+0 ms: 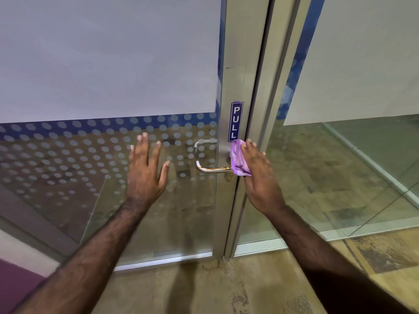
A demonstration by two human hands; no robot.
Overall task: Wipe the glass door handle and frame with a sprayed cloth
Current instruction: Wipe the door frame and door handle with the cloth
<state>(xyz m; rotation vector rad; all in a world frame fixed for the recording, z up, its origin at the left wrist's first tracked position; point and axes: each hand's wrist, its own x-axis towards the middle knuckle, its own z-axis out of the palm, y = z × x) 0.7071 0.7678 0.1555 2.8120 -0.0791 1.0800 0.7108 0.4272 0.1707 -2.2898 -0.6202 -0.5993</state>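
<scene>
With the purple cloth pressed flat under the right hand onto the frame, the grip's fingers straight, wiping looks midway; handle just beside, left hand spread.

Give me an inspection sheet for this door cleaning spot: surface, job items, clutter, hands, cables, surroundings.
Surface: aluminium door frame, a few dark scuffs above the PULL sticker.
Job's things: purple cloth pressed against the frame just below the sticker; metal lever handle with an orange-brown streak; keyhole beneath it.
Clutter: nothing seen.
Hands: right hand presses the cloth to the frame, fingers fairly straight; left hand open, fingers spread, in front of the glass door, contact unclear.
Cables: nothing seen.
Surroundings: frosted panel and dotted film on the glass, fixed glass panel to the right, mottled floor with grit at the frame's foot.
</scene>
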